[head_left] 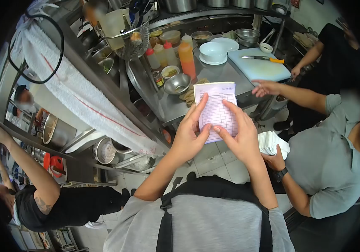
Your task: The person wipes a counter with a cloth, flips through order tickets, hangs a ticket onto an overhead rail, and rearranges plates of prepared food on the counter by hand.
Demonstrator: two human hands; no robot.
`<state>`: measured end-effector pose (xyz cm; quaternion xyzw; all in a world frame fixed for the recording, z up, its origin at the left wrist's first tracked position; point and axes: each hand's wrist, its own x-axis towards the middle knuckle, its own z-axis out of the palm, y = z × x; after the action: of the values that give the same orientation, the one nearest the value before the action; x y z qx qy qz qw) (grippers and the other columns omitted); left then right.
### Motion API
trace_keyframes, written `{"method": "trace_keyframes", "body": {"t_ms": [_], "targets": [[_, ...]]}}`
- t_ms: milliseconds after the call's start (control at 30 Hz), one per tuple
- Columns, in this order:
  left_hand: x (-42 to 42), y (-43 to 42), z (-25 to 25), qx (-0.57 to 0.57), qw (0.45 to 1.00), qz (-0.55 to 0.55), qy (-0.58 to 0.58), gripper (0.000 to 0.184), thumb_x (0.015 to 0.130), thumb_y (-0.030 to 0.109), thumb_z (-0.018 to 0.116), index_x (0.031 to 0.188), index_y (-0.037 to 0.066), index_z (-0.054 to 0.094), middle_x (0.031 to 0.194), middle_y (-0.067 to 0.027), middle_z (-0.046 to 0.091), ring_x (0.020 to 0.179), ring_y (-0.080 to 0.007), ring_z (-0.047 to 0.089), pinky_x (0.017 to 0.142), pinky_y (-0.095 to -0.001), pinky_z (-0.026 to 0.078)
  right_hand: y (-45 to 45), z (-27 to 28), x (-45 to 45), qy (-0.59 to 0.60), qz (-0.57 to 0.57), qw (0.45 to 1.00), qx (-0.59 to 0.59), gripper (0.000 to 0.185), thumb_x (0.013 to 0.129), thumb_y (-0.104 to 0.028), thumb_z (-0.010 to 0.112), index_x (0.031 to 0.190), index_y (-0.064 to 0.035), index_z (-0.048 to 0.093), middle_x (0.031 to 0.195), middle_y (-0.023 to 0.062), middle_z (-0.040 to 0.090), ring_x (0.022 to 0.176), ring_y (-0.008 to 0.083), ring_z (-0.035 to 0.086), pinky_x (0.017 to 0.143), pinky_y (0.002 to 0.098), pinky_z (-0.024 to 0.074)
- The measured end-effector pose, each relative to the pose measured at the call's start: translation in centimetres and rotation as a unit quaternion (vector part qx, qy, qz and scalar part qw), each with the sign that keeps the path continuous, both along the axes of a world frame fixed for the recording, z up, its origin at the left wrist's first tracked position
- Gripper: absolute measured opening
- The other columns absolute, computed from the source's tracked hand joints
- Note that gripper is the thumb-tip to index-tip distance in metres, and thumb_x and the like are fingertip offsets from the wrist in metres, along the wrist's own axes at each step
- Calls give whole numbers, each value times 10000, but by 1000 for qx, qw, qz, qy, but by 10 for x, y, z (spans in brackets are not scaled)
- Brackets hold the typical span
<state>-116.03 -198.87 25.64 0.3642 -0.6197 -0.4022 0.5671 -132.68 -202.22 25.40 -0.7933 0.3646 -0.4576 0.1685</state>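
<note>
A pad of ruled, printed order slips [217, 111] is held upright in front of my chest, its pages facing me. My left hand [193, 130] grips its left edge, with the thumb on the lower part of the page. On the right edge my right hand [241, 130] holds it the same way, thumb near the lower middle. Just behind the pad, a metal bowl [177, 84] and some folded tan cloth or gloves [188, 99] rest on the steel counter [239, 86].
Right, a person in grey [335, 155] holds a white stack [273, 143] and extends one hand. Behind stands a person in black [323, 54]. The cutting board [257, 67] bears a knife [262, 59]. Sauce bottles [186, 59] stand left; another person [70, 206] is far left.
</note>
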Motion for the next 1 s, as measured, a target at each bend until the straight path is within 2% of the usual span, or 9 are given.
{"method": "trace_keyframes", "body": {"t_ms": [200,300,367,433,500,633,733,867,1000], "targets": [[9,-4,-10,22,1000,-4,-1,683,818,-159,455,1439,17,233,1321,-81,362,1223,-172,406,964,-251,358,-4,-10,11,-76,42,989,117,566,756,-279,709,1225,-34,508,1150,178,553,1004,324,563,916,399,406],[16,-5,-19,22,999,26,-1,692,815,-160,466,1441,24,235,1308,-77,368,1226,-166,399,972,-249,348,-3,-6,14,-22,-41,999,-28,485,782,-227,677,1192,-22,518,1143,180,532,1013,307,555,914,393,408],[22,-7,-21,12,999,46,-17,699,817,-148,458,1448,50,230,1301,-84,380,1200,-155,418,929,-221,360,3,10,10,-185,131,973,38,416,805,-210,643,1154,-16,529,1130,178,528,1015,296,549,908,392,410],[27,-10,-23,-5,997,66,-35,703,817,-142,456,1450,59,226,1307,-88,382,1199,-151,418,919,-211,355,24,36,6,-399,375,818,178,361,843,-262,590,1098,-12,539,1064,160,540,975,266,554,873,378,424],[29,-13,-22,-34,994,85,-53,703,815,-143,460,1449,50,224,1325,-88,374,1223,-155,397,943,-217,332,33,69,-3,-398,588,660,244,266,901,-311,490,991,-66,539,989,157,557,895,269,535,807,410,446],[28,-15,-20,2,997,83,-3,676,807,-128,511,1425,17,276,1437,-131,298,1299,-197,329,1058,-295,248,52,97,8,-422,691,546,215,264,938,-358,431,995,-146,577,888,110,565,749,237,503,645,393,446],[27,-19,-23,16,997,73,19,636,829,-85,498,1420,5,281,1428,-160,308,1285,-213,353,1056,-301,255,41,103,11,-383,674,612,157,361,877,-415,521,1083,-130,601,831,51,547,662,183,506,590,313,405],[32,-16,-28,2,994,106,-21,583,862,-34,446,1422,24,292,1413,-110,338,1271,-188,362,1045,-291,254,-40,72,22,-290,305,897,133,301,898,-261,466,930,8,596,850,83,585,790,146,537,762,257,424],[37,-9,-39,9,993,121,11,555,887,13,427,1426,54,303,1356,-71,393,1248,-158,361,1044,-281,237,-175,-46,34,-194,72,871,445,671,917,-335,522,1447,-79,200,843,21,610,694,79,502,665,244,460]]}}
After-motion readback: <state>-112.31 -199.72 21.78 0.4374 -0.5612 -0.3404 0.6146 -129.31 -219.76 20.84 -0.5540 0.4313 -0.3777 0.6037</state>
